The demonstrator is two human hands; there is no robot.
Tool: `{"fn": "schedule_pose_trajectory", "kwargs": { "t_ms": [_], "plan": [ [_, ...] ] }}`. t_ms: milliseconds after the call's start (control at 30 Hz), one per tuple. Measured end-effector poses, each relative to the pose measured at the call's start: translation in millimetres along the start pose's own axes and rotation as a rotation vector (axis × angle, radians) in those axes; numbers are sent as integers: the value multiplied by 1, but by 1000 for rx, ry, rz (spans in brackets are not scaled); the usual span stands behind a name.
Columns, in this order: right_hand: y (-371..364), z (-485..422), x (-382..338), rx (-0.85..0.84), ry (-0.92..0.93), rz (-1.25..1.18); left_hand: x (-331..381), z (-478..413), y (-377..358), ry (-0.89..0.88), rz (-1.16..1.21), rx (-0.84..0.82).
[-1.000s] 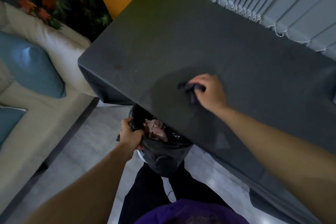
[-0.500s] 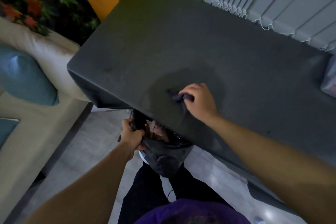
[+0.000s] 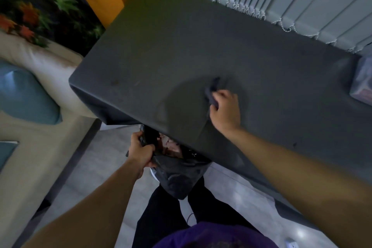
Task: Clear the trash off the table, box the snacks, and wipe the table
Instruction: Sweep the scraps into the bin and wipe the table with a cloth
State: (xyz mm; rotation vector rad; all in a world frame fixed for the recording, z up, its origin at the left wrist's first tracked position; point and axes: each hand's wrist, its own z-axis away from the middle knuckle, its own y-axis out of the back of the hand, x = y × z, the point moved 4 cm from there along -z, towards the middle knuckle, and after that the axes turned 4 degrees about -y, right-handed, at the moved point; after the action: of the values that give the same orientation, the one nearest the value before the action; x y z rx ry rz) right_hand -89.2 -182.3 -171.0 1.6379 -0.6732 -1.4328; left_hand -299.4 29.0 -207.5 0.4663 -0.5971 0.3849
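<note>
Looked like the wiping step to me: the right hand (image 3: 224, 110) was on the table (image 3: 181, 46), fingers curled tight round a dark bunched cloth (image 3: 212, 92) and pressing it flat to the top, approx. mid-table and a bit back from the near edge. A darker patch (image 3: 187, 102) spread round the cloth, prob. damp from wiping. The left hand (image 3: 141, 151) gripped the rim of a black trash bag (image 3: 177, 173), holding it open just below the near table edge; crumpled trash (image 3: 171, 146) showed inside, so the clearing part seemed done. A box (image 3: 362, 82) sat at the far right end of the table, cut off by the frame, contents too blurred to tell. A small spot (image 3: 115, 81) near the left corner and a speck (image 3: 295, 144) by the near edge lay outside the patch. Next move, I'd say: sweep the cloth toward the bag w/ steady pressure, then cover the left corner and right side, w/o nudging the box.
</note>
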Motion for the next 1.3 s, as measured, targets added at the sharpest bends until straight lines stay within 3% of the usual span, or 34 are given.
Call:
{"fn": "schedule_pose_trajectory", "kwargs": {
  "t_ms": [67,133,200,267,300,333,400,467,533,567,633,733,800,867,967,1033,1100,1167,1200,1233,1300],
  "plan": [
    [-12,13,-24,-274,305,-99,3,-2,6,1,-1,17],
    [-19,19,-39,-548,484,-133,5,-4,9,5,-1,24],
    [-19,0,-43,-396,466,-135,7,-5,13,5,-2,31],
    [-10,-29,-35,-84,113,-159,8,-7,17,4,2,35],
    [-8,-36,-31,-5,-69,-112,9,-8,19,8,2,36],
    [-10,-39,-34,-5,-134,-48,10,-9,22,12,3,39],
    [-24,-31,-60,-135,142,18,12,-13,27,19,9,45],
    [-39,-9,-84,-426,468,-36,12,-19,31,29,22,47],
    [-47,-3,-90,-648,595,-59,15,-23,35,38,28,50],
    [-46,-13,-90,-630,601,-74,17,-25,37,40,30,50],
    [-42,-47,-84,-377,493,-124,21,-31,43,42,35,50],
    [-27,-107,-56,64,-87,-120,25,-37,49,56,44,54],
    [-32,-122,-52,94,-402,-94,26,-40,54,64,57,65],
    [-45,-122,-74,30,-197,-3,28,-44,59,74,69,78],
    [-71,-108,-115,-301,333,-115,32,-53,64,89,93,75],
    [-72,-121,-129,-364,462,-190,35,-58,67,94,100,63],
    [-69,-156,-126,-99,322,-193,39,-62,70,100,111,46],
    [-58,-188,-114,135,-85,-133,41,-64,73,108,123,43],
    [-59,-198,-111,143,-253,-97,42,-65,75,113,125,41],
    [-62,-200,-117,88,-307,-57,42,-66,76,116,127,38],
    [-73,-195,-143,-87,-40,-15,43,-68,78,124,129,29]
  ]
}}
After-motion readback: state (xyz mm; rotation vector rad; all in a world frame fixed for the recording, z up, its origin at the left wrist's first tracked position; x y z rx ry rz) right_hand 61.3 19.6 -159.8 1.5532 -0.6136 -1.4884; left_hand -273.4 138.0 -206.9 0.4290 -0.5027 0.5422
